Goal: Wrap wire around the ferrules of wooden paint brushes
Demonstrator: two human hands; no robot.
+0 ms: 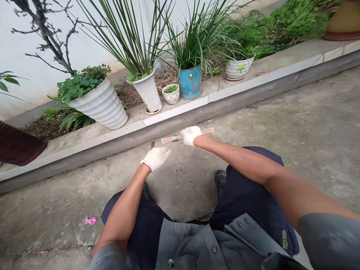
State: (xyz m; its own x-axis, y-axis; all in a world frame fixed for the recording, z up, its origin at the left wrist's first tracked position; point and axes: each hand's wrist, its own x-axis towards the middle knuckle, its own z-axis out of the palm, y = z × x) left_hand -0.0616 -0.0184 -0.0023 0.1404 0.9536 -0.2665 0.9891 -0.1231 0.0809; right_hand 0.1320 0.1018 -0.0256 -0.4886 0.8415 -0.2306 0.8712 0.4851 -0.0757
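1. Stick (167, 140): a pale, slim piece in the right hand (191, 135), above the concrete ground (180, 180) and before the ledge (277, 62). It lies almost level across the view, its left end slightly lower. A silvery band (176, 138) wraps it just left of the hand.
2. Right hand: white-gloved, closed around the stick's middle, with wood standing out on both sides.
3. Left hand (156, 158): also white-gloved, lower and to the left, apart from the stick. Its fingers are curled in, the fingertips toward the right hand. A short dark stub (152, 144) shows at its far edge; I cannot tell whether the hand grips it.
4. On the ledge, left to right: a ribbed white pot (104, 105), tilted in the view; a tall white pot (148, 92); a small pot (172, 97); a blue bucket (190, 83); a low white pot (239, 69). All hold greenery.
5. Nearer the person: navy trousers (242, 187), a dark shoe (221, 178), a grey shirt (194, 243). A small pink object (90, 220) lies on the ground at left.
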